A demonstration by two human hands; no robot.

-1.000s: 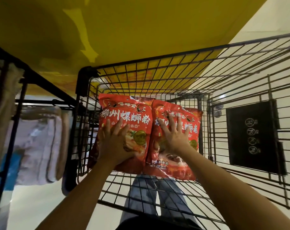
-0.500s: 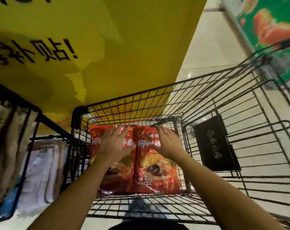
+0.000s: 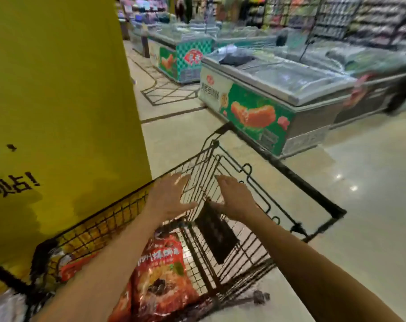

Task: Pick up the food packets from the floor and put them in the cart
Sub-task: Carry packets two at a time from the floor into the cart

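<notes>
Red food packets (image 3: 161, 277) lie inside the black wire cart (image 3: 243, 259) at the bottom middle of the view; my left forearm covers part of them. Above the cart my left hand (image 3: 168, 197) is raised with its fingers spread and holds nothing. To its right my right hand (image 3: 237, 197) is likewise lifted and empty, fingers straight. Both hands are clear of the packets. The cart's handle (image 3: 290, 173) runs off to the right.
A tall yellow sign board (image 3: 58, 101) stands close on the left against the cart. Chest freezers (image 3: 278, 94) with green panels line the aisle ahead and right. Pale tiled floor (image 3: 348, 217) stretches to the right of the cart. Stocked shelves fill the background.
Both hands have let go of the red packets and lifted up out of the cart. The view has tilted upward from the cart to the aisle.
</notes>
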